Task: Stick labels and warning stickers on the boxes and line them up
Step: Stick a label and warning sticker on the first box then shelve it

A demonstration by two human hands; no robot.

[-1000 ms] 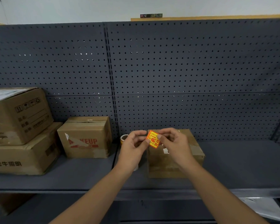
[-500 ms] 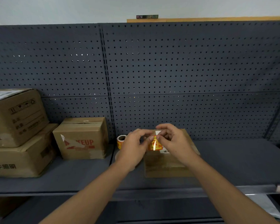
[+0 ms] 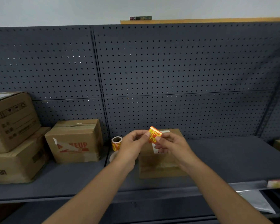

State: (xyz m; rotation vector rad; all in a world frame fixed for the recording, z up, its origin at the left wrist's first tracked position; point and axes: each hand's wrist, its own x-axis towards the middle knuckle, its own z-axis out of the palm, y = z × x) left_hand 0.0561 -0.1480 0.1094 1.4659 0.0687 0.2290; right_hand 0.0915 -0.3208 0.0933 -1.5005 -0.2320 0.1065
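Both hands, left hand [image 3: 132, 141] and right hand [image 3: 170, 143], pinch the warning sticker [image 3: 154, 134] in their grip just above the box [image 3: 162, 165], slightly behind its front face

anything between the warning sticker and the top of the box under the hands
Nothing visible. The sticker, pinched by left hand and right hand, is held above the box; only its white label lies there.

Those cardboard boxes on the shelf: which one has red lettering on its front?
The medium box standing alone left of the sticker roll. The stacked boxes at far left carry black print, and the small box under the hands shows none.
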